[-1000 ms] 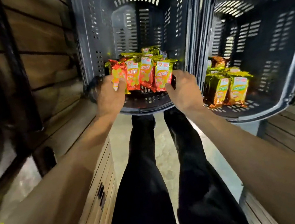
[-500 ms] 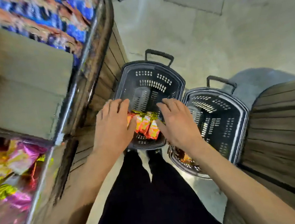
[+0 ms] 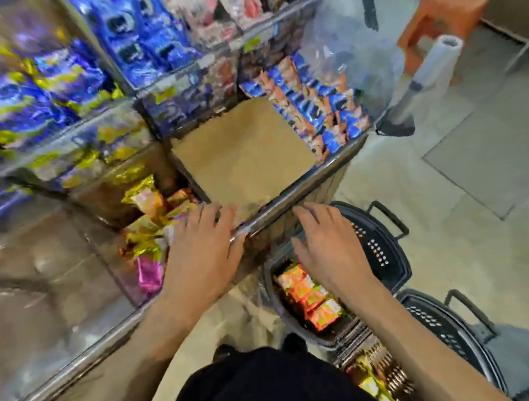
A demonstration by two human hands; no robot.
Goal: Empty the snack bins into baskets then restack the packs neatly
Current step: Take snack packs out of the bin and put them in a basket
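My left hand [image 3: 204,253] hovers with spread, straight fingers over the front rail of a bare, brown-bottomed snack bin [image 3: 243,155]. My right hand [image 3: 327,246] is spread open above a dark plastic basket [image 3: 386,251] on the floor. Orange and yellow snack packs [image 3: 311,299] lie in a row inside that basket. A second dark basket [image 3: 443,324] stands nearer to me on the right, with gold packs [image 3: 373,382] in it. Neither hand holds anything.
Clear bins of blue, gold and pink packs [image 3: 147,223] fill the shelf unit to the left and behind. An orange stool [image 3: 440,12] and a white roll on a stand [image 3: 425,75] are on the tiled floor at the right. My dark trousers fill the bottom centre.
Both hands have let go of the orange packs, which stay in the basket. The hands have risen to shelf height, and my view has swung up to the snack bins.
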